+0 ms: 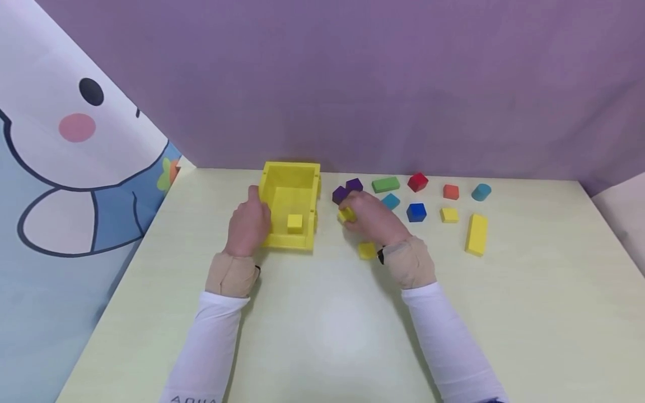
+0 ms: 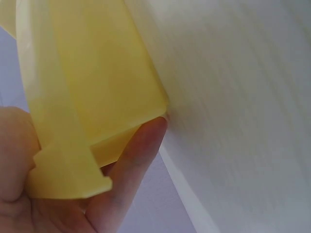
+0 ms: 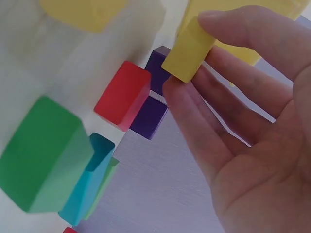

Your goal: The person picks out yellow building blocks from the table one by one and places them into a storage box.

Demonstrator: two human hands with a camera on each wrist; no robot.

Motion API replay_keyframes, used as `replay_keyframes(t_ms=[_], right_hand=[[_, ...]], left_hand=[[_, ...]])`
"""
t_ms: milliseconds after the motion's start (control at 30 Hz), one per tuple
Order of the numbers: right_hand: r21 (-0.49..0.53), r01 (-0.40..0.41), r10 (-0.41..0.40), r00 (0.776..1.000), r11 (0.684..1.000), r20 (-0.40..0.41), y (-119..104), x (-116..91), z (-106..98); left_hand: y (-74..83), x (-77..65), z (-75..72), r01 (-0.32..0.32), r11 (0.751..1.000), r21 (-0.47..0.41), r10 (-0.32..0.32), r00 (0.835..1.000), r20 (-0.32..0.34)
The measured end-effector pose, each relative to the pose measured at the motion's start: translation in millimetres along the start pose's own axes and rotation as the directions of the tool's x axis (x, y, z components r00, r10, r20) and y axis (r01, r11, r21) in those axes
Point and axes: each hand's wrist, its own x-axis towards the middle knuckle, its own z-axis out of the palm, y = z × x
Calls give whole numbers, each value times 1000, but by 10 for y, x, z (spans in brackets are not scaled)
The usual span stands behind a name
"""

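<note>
My left hand grips the left side of a yellow open-topped box; in the left wrist view its fingers curl round the box's wall. One yellow cube lies inside, towards the near end. Between thumb and fingertips, my right hand pinches a yellow block, just right of the box and above the table. Two purple blocks are close beyond that hand. A yellow block sits on the table below the right wrist. The right wrist view also shows a red block and a green block.
Right of the hand stand a long green block, a teal block, a red cube, a blue cube, an orange-red block, a teal cylinder, a small yellow block and a long yellow block. A purple backdrop rises behind.
</note>
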Motion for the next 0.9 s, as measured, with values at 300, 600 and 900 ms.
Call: replay_keyframes(t_ms=[300, 600, 900], right_hand=[[-2, 20, -20, 999, 1000, -27, -50, -16, -66], [-20, 109, -110, 988, 994, -111, -124, -51, -138], [-9, 163, -163, 977, 987, -135, -263, -21, -191]], left_hand=[[1, 12, 2, 8, 1000, -9, -8, 1000, 9], [-2, 14, -5, 9, 1000, -3, -9, 1000, 8], [-16, 27, 16, 14, 1000, 1, -14, 1000, 11]])
